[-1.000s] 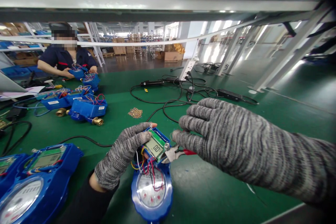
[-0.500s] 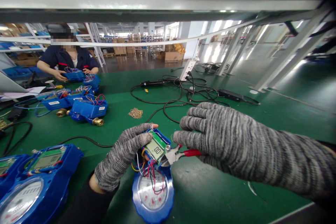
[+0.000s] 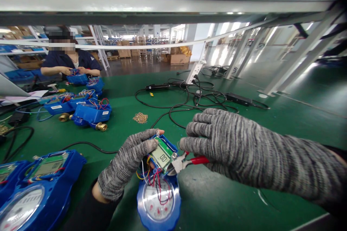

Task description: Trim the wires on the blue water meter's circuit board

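Note:
A blue water meter (image 3: 173, 202) stands before me, its round dial facing up and its upper box uncovered. Inside that box is a green circuit board with a grey display (image 3: 162, 156); red, black, white and yellow wires hang loose below it. My left hand (image 3: 135, 155), in a grey knit glove with bare fingertips, grips the board's left edge. Gloved as well, my right hand (image 3: 217, 137) is closed around red-handled cutting pliers (image 3: 177, 165). Their metal jaws reach the box's lower right corner, beside the board; the exact contact point is hidden.
Further meters (image 3: 51, 187) lie at the lower left, and several blue units (image 3: 92, 112) stand farther back. A small pile of brass screws (image 3: 140, 117) lies mid-table. Black cables and a power strip (image 3: 194, 72) spread behind. Across the table, a co-worker (image 3: 72, 61) handles a blue unit.
My hands, the pliers and the meter hold nearly the same position, apart from a slight shift of the view. The co-worker's hands have moved closer together over the blue unit.

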Demonstrator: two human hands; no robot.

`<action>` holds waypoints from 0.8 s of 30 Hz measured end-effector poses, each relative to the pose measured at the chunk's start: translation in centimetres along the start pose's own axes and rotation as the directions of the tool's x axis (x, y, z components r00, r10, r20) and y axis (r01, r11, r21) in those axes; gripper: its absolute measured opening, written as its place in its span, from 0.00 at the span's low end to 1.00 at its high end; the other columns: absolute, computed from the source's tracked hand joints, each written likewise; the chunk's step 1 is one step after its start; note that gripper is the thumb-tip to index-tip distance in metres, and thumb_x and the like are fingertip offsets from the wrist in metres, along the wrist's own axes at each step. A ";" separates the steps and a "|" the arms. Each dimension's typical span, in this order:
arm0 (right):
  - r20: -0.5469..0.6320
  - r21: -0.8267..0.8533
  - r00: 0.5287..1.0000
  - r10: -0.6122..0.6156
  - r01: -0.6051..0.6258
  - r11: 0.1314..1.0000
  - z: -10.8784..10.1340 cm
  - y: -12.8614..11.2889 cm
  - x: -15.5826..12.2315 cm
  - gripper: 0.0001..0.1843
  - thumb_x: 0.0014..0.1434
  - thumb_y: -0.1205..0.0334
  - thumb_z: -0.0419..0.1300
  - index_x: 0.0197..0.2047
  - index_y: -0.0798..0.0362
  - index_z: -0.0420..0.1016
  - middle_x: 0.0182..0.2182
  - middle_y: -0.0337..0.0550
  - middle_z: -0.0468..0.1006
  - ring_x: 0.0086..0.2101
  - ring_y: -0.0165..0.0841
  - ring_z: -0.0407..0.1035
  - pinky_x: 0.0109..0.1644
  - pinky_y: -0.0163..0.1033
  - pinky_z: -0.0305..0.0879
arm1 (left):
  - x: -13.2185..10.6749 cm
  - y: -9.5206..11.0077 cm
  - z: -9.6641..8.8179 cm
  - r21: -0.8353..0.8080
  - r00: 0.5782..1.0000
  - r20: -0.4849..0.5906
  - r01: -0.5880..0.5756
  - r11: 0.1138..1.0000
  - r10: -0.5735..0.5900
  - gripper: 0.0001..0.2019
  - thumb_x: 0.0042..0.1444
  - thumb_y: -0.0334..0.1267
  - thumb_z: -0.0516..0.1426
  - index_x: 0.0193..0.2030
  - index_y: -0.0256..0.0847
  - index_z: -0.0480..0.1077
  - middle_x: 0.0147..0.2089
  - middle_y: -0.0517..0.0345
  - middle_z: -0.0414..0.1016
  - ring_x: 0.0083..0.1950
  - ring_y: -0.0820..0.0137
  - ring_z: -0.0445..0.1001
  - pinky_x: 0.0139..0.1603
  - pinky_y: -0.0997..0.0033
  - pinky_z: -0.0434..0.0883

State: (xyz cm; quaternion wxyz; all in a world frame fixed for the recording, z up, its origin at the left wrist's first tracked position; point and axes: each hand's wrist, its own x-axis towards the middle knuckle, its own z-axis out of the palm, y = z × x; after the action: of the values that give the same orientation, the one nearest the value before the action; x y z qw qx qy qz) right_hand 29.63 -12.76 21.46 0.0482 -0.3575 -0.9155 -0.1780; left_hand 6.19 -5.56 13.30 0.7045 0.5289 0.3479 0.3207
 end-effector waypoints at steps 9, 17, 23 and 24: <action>-0.084 -0.049 0.996 0.027 -0.031 0.998 0.7 -0.8 -0.4 0.18 0.49 0.76 0.70 0.42 0.50 0.78 0.35 0.40 0.76 0.31 0.42 0.68 0.32 0.45 0.59 | 0.4 -1.0 -0.8 0.061 0.999 -0.039 -0.009 0.998 0.011 0.23 0.55 0.45 0.66 0.57 0.42 0.75 0.53 0.52 0.79 0.49 0.62 0.77 0.50 0.66 0.73; -0.024 0.050 0.996 0.091 -0.089 0.995 1.0 -1.2 -0.7 0.23 0.44 0.71 0.77 0.43 0.49 0.78 0.36 0.36 0.77 0.33 0.42 0.71 0.35 0.47 0.65 | 0.2 -0.8 -0.4 0.077 0.994 -0.108 0.008 0.997 0.000 0.27 0.48 0.49 0.69 0.55 0.41 0.76 0.59 0.52 0.77 0.59 0.57 0.73 0.60 0.61 0.70; 0.001 0.059 0.996 0.086 -0.086 0.995 0.8 -0.8 -0.4 0.25 0.42 0.68 0.78 0.44 0.50 0.78 0.37 0.41 0.78 0.35 0.44 0.71 0.36 0.47 0.64 | 0.1 -1.0 -0.5 0.081 0.996 -0.094 0.013 0.997 -0.006 0.27 0.52 0.47 0.68 0.58 0.41 0.75 0.59 0.52 0.77 0.57 0.60 0.74 0.58 0.61 0.71; 0.003 0.062 0.996 0.085 -0.085 0.994 0.8 -0.8 -0.4 0.25 0.42 0.67 0.78 0.45 0.50 0.78 0.37 0.41 0.78 0.34 0.44 0.71 0.36 0.47 0.64 | 0.2 -1.1 -0.5 0.080 0.996 -0.092 0.013 0.997 -0.005 0.26 0.52 0.46 0.68 0.58 0.41 0.75 0.59 0.52 0.77 0.56 0.60 0.74 0.57 0.62 0.71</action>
State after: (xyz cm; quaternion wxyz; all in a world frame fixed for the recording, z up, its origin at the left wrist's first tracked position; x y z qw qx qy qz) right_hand 29.44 -13.25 20.35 0.0668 -0.3945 -0.9045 -0.1475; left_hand 5.96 -5.43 12.14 0.6674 0.5401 0.3949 0.3271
